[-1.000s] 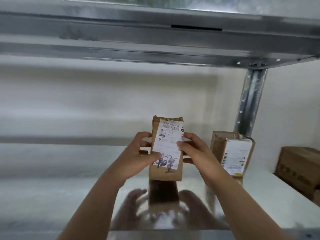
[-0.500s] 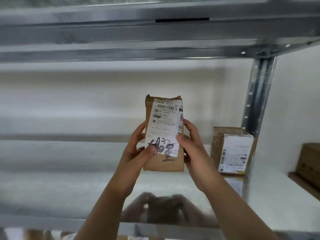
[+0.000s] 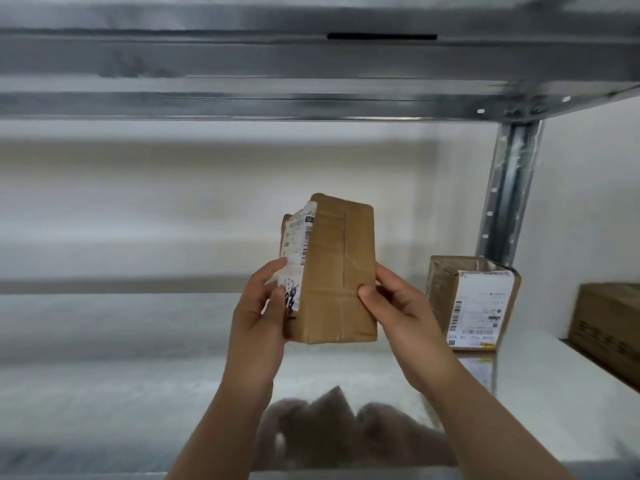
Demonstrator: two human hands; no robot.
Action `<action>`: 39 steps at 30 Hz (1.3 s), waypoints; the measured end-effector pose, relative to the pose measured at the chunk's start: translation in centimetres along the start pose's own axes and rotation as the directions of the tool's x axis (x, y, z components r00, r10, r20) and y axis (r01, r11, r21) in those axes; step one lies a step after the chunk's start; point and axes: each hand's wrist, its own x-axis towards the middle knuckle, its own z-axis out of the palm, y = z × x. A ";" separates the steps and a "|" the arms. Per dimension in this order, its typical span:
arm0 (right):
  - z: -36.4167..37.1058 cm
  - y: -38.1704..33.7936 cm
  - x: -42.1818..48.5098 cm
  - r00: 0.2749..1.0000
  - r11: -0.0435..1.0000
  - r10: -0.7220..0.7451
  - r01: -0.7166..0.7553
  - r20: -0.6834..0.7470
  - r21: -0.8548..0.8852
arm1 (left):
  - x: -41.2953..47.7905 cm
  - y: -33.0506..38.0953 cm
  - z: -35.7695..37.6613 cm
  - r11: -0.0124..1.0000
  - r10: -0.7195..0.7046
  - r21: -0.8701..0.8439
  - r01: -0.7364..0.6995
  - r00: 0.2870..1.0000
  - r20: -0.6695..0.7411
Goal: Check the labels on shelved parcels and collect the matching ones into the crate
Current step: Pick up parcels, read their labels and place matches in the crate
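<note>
Evidently the label check is in hand: left hand [image 3: 258, 317] and right hand [image 3: 398, 306] both grip the brown parcel [image 3: 339, 271], held above the shelf's [image 3: 104, 375] middle, its label [image 3: 296, 244] facing left. Next comes judging the match; no crate is in view.

Brown cardboard parcel [image 3: 337, 275] with a white black-barcoded label [image 3: 296, 247]; far-right brown box [image 3: 446, 289], white label [image 3: 479, 310]; grey metal shelf [image 3: 138, 375].
</note>
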 end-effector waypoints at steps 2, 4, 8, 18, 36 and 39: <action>0.1 -0.1 -0.3 0.998 0.999 -0.012 0.009 0.056 0.049 | -0.2 0.1 0.0 1.000 -0.005 0.009 0.005 1.000 0.030; 0.1 -0.2 -0.3 0.989 0.993 -0.020 0.002 0.146 0.118 | -0.5 0.8 0.0 1.000 -0.010 -0.023 0.013 0.990 0.139; -0.2 0.0 -0.5 0.972 0.989 -0.020 -0.015 0.233 0.147 | -0.9 1.6 0.0 0.999 -0.012 -0.041 0.024 0.964 0.267; 0.0 0.3 -0.6 0.978 0.996 -0.025 0.007 0.209 0.085 | -0.9 1.9 0.0 1.000 -0.012 -0.009 0.014 0.970 0.242; -0.3 0.8 -0.2 0.999 0.999 0.021 -0.022 0.043 0.028 | -0.2 -0.1 -0.7 0.998 -0.060 0.010 0.060 0.996 -0.074; -0.2 0.8 -0.3 0.995 0.997 0.025 -0.032 0.101 0.074 | -0.4 0.1 -0.7 0.993 -0.082 -0.078 0.086 0.995 0.053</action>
